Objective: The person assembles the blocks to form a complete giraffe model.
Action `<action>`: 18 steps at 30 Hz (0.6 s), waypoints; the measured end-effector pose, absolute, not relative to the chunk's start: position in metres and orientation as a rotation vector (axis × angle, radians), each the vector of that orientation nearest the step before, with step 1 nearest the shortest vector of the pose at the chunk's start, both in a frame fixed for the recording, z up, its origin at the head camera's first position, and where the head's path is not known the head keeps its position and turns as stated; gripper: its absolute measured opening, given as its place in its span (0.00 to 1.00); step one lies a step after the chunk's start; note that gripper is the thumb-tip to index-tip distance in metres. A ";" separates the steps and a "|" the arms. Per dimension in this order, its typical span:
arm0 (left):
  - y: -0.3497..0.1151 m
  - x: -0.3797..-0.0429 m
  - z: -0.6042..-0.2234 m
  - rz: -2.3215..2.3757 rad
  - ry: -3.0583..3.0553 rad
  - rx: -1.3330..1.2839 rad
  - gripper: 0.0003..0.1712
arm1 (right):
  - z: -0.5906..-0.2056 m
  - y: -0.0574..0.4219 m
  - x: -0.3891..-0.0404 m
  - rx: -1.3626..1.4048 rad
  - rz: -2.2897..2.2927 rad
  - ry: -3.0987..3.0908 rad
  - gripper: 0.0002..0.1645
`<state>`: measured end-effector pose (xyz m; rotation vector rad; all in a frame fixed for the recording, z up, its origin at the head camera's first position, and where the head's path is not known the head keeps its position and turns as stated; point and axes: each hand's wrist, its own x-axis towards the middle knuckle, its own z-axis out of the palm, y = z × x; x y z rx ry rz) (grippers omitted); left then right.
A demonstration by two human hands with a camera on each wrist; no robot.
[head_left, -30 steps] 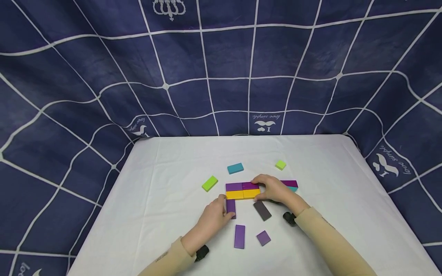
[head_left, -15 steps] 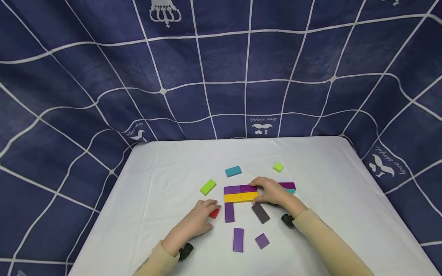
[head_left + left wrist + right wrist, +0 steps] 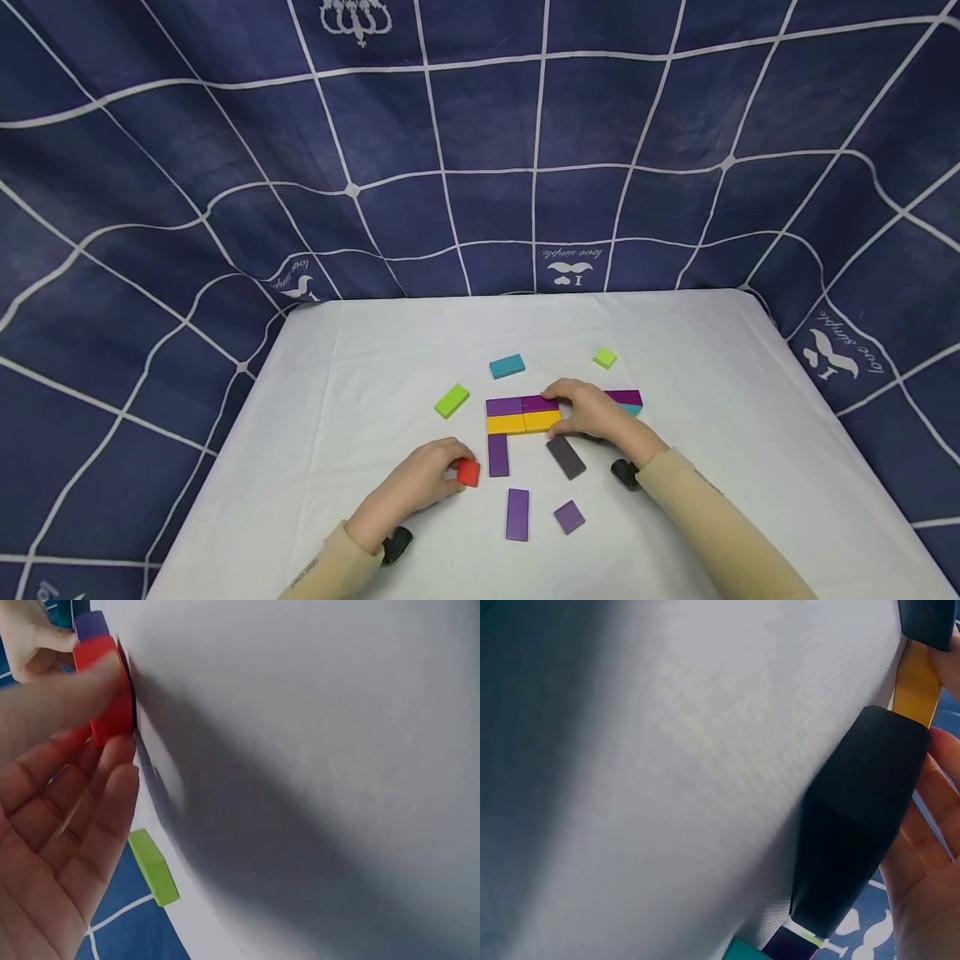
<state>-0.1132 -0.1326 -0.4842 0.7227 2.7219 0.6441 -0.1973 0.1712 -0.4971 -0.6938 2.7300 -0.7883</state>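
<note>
My left hand (image 3: 425, 477) pinches a red block (image 3: 468, 472) between thumb and fingers, left of an upright purple block (image 3: 498, 455). In the left wrist view the thumb crosses the face of the red block (image 3: 116, 712). The upright block stands below the left end of a row of two yellow blocks (image 3: 506, 424), which have a purple block (image 3: 504, 407) and a dark purple block (image 3: 538, 403) along their far side. My right hand (image 3: 588, 410) grips this row's right end, thumb at the yellow side and fingertips at the dark purple side. It partly hides further blocks.
Beyond the row lie a teal block (image 3: 507, 367), a green block (image 3: 452, 401) and a small green block (image 3: 605, 358). Nearer are a dark grey block (image 3: 566, 457), a purple block (image 3: 517, 515) and a small purple block (image 3: 569, 517). A patterned blue curtain (image 3: 480, 208) surrounds the white table (image 3: 360, 350).
My left hand has left the upright purple block, moved left and taken hold of the red block, which now shows more fully. The right hand stays at the row.
</note>
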 end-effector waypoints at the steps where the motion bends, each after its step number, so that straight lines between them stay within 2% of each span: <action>1: -0.132 -0.113 -0.484 0.662 2.706 0.711 0.18 | -0.497 0.171 -0.198 -0.693 -0.785 2.730 0.35; 8: -0.122 -0.097 -0.477 0.760 2.599 0.763 0.16 | -0.497 0.170 -0.199 -0.681 -0.790 2.717 0.35; 18: -0.101 -0.087 -0.488 0.571 2.733 0.936 0.19 | -0.499 0.170 -0.198 -0.685 -0.777 2.726 0.35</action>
